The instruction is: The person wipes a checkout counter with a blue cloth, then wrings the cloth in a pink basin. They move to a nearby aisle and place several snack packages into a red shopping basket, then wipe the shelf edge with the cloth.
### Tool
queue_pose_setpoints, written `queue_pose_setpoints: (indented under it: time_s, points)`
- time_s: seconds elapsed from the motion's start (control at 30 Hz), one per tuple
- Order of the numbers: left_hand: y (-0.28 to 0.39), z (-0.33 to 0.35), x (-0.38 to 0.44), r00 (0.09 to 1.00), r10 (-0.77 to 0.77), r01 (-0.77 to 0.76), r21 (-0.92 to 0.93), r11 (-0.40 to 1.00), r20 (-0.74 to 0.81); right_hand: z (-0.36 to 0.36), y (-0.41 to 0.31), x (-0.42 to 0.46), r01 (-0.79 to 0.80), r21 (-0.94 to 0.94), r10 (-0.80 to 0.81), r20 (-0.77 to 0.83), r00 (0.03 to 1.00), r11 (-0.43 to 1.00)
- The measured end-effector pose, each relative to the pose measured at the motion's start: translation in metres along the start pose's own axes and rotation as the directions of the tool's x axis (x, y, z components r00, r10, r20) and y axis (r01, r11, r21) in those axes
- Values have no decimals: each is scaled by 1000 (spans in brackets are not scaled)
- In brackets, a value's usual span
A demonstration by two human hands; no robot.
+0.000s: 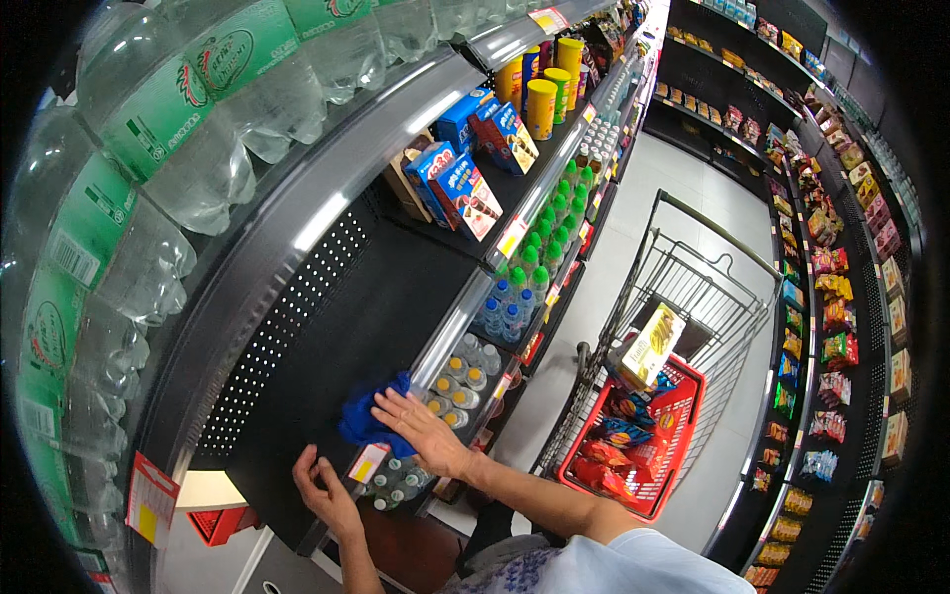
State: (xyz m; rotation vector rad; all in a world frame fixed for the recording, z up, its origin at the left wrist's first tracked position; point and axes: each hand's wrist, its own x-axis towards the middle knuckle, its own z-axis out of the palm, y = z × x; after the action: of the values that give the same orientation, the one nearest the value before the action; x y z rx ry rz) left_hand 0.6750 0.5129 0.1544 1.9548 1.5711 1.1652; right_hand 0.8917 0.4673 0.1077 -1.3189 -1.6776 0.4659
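My right hand (427, 438) lies with its fingers stretched over a crumpled blue cloth (364, 419). The cloth rests on a black metal shelf (326, 334) and bunches at its front rail. Nearer me, my left hand (326, 494) hovers at or touches the same shelf's front corner; contact is hard to tell. Its fingers are loosely bent, apart from the thumb, and hold nothing. Between the hands, a price tag (369, 462) sits on the rail. Bottles with yellow-and-white caps (459, 382) stand on the shelf below.
Large bottles with green labels (230, 59) line the upper shelf. Snack boxes (467, 197) and yellow canisters (542, 108) stand farther along. A shopping cart (660, 197) in the aisle carries a red basket (686, 427) of snack bags and a box (653, 345). Opposite are stocked shelves (861, 297).
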Motion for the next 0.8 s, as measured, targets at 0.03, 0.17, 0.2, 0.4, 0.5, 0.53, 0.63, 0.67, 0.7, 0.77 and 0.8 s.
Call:
queue_pose_setpoints:
  time_s: [0.03,0.17,0.2,0.4,0.5,0.53,0.63,0.67,0.7,0.77,0.8]
  points:
    - [-8,-7,1,1000,-22,22,-16,1000,-19,5,3,2,9,-70,-7,35,999,998]
    - [-34,-30,-7,998,-48,49,23,999,-45,5,50,8,-20,-159,-15,-218,976,987]
    - [-38,-34,-9,996,-72,72,6,997,-53,-8,55,17,-74,-161,25,-291,957,984]
    - [-49,-53,-14,992,-106,102,-71,992,-64,-79,119,54,-223,-239,56,-553,832,945]
    - [-52,-66,-17,990,-118,108,-111,988,-80,-82,120,60,-278,-208,104,-597,796,938]
    - [-57,-69,-19,988,-123,112,-123,986,-89,-75,113,60,-325,-188,152,-603,783,927]
    - [-67,-81,-31,978,-180,165,-144,976,-100,-44,86,52,-327,-174,176,-570,803,929]
    - [-68,-87,-37,976,-199,189,-109,976,-93,-30,77,46,-307,-182,166,-540,825,934]
    - [-66,-90,-41,974,-215,209,-81,975,-76,-19,66,37,-294,-197,155,-517,842,935]
    - [-64,-98,-51,963,-255,245,-109,963,-92,10,37,21,-269,-203,165,-420,893,941]
    - [-71,-101,-57,961,-254,241,-123,963,-108,24,21,16,-237,-190,152,-376,914,953]
